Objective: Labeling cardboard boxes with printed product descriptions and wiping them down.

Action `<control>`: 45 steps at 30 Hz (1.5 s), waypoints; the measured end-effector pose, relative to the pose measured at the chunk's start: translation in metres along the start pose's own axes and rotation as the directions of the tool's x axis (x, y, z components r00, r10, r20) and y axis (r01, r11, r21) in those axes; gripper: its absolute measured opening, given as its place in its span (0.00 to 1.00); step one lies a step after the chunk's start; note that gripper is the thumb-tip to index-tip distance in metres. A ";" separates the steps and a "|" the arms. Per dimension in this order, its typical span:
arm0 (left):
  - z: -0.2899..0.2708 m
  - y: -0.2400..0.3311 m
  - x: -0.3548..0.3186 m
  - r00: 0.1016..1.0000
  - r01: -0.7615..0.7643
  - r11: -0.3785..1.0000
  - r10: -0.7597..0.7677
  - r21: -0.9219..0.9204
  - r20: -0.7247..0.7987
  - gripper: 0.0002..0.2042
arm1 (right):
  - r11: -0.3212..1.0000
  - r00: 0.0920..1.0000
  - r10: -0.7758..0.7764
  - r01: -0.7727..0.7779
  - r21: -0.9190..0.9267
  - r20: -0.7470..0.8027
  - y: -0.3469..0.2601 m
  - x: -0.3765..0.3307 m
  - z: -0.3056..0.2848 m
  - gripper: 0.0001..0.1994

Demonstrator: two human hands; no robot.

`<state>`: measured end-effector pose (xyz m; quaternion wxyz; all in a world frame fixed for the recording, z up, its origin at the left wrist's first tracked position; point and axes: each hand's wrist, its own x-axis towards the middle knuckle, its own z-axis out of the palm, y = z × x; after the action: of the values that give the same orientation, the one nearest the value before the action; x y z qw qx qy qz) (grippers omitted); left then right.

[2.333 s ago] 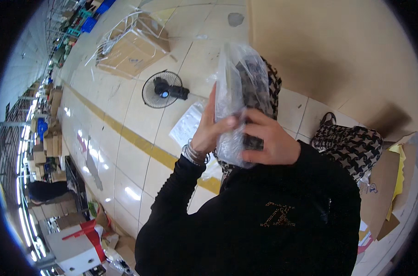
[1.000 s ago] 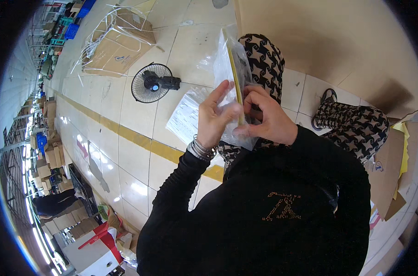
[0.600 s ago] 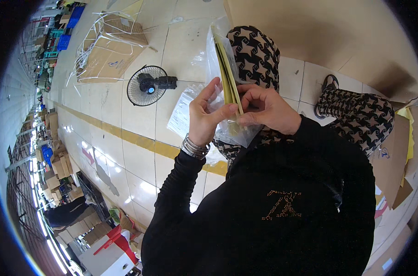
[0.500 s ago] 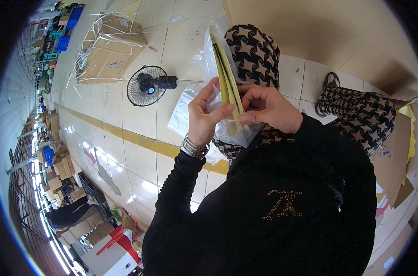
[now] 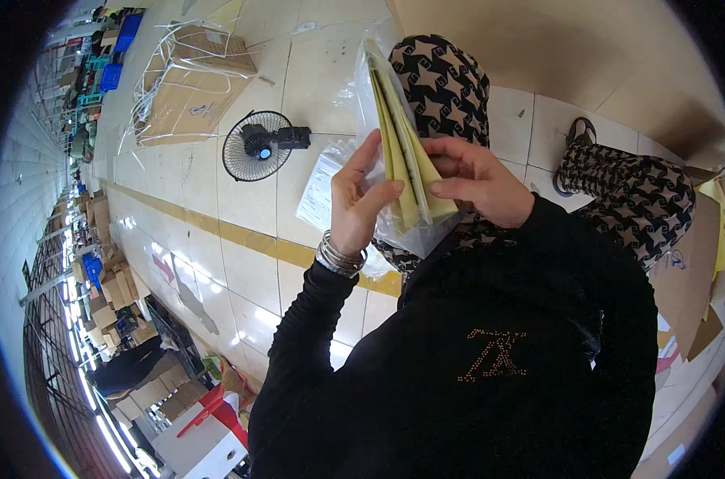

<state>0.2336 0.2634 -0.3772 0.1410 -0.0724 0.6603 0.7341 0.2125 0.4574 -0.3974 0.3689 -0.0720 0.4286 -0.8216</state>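
A stack of yellow paper sheets (image 5: 394, 136) lies over my lap, their edges fanned apart at the near end. Clear plastic wrapping (image 5: 364, 100) surrounds or lies under the stack; which of the two, I cannot tell. On the left side my left hand (image 5: 356, 199) grips the stack, thumb on top and fingers along the outer edge. My right hand (image 5: 490, 188) pinches the right-hand sheets between thumb and fingers and holds them spread from the others. The kind of paper item is not clear.
A black fan (image 5: 259, 148) stands on the tiled floor at the left, with white packets in clear plastic (image 5: 321, 188) between it and my lap. Beyond is a cardboard box (image 5: 188, 100) draped with white straps. A large cardboard surface (image 5: 562, 48) rises at the far right.
My right hand has moved slightly right, pulling the right-hand sheets outward, so the near ends of the stack are spread wider. My left hand keeps its hold.
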 end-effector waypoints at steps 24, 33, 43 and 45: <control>0.000 0.004 0.002 0.998 -0.057 0.997 0.055 0.059 0.028 0.39 | 0.825 0.963 -0.268 0.228 -0.517 -0.001 0.010 0.020 -0.005 0.13; -0.011 -0.001 0.002 0.997 0.059 0.995 -0.055 -0.083 0.055 0.36 | 0.878 0.963 -0.266 0.223 -0.423 -0.045 0.012 0.022 -0.005 0.14; 0.002 0.003 0.005 0.989 -0.090 0.983 0.068 0.162 0.134 0.35 | 0.767 0.935 -0.353 0.269 -0.583 -0.034 0.009 0.022 0.005 0.13; 0.004 0.003 0.005 0.980 -0.166 0.944 0.127 0.283 0.153 0.35 | 0.761 0.954 -0.301 0.234 -0.605 -0.009 0.009 0.022 0.002 0.13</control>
<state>0.2279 0.2677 -0.3756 0.1387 0.0477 0.7550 0.6391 0.2021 0.4382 -0.4075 0.1828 -0.2014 0.6696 -0.6912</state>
